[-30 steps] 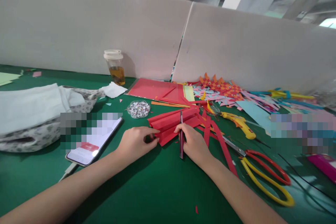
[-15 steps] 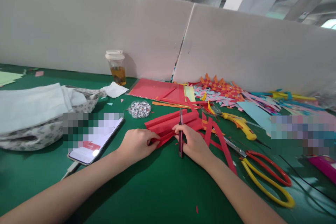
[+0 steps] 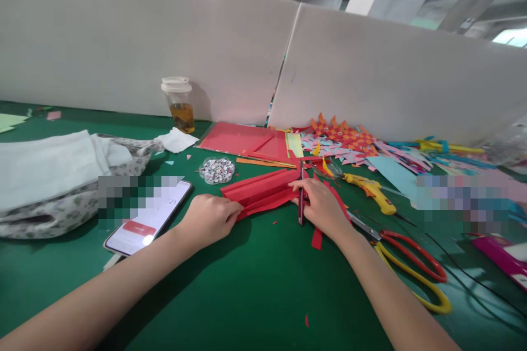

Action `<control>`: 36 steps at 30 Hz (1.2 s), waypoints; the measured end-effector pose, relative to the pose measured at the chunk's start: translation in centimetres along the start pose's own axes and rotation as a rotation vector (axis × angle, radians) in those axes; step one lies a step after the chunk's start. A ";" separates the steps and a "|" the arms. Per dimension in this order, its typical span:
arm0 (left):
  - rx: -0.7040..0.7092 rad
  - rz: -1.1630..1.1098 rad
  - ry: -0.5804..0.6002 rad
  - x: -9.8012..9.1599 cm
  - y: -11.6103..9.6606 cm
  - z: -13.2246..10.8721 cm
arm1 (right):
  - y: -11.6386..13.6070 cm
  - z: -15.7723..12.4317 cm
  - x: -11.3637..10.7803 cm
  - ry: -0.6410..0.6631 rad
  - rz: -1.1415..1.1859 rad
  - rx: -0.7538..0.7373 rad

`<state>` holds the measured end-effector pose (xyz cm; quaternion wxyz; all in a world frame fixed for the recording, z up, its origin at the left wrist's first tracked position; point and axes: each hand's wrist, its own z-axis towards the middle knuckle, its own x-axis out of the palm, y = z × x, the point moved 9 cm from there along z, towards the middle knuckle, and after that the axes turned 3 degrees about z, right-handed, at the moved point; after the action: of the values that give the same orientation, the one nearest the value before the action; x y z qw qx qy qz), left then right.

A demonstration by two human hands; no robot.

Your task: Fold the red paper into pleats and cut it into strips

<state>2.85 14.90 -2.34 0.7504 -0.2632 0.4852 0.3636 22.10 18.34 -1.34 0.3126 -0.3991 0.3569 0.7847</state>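
Folded red paper point(image 3: 259, 191) with lengthwise creases lies over the green table in front of me. My left hand point(image 3: 212, 219) pinches its lower left corner between thumb and fingers. At its right end, my right hand point(image 3: 319, 203) grips a slim dark-red craft knife point(image 3: 301, 205), held upright, with fingertips by the paper's edge. Whether those fingertips also hold the paper, I cannot tell. Loose red strips point(image 3: 317, 238) lie partly hidden under my right hand and wrist.
Right of my hand are large scissors point(image 3: 374, 233) and a yellow hot-glue gun point(image 3: 373, 192) with a cord. On the left lie a lit phone point(image 3: 150, 219) and a floral cloth item point(image 3: 82, 208). Behind are googly eyes point(image 3: 217, 170), a drink cup point(image 3: 180, 107) and woven orange paper fish point(image 3: 346, 134).
My right hand has slid right with the knife, toward the paper's right end. My left hand has shifted slightly left. The paper now looks stretched flatter between them.
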 end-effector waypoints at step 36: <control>0.086 0.111 -0.109 -1.2 -2.0 0.0 | -7.3 -1.8 -3.7 -0.305 -0.338 0.420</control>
<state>4.18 13.36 -1.11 0.7648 -0.1831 0.4728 0.3974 30.33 20.13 -1.23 0.5643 -0.2570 0.3886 0.6816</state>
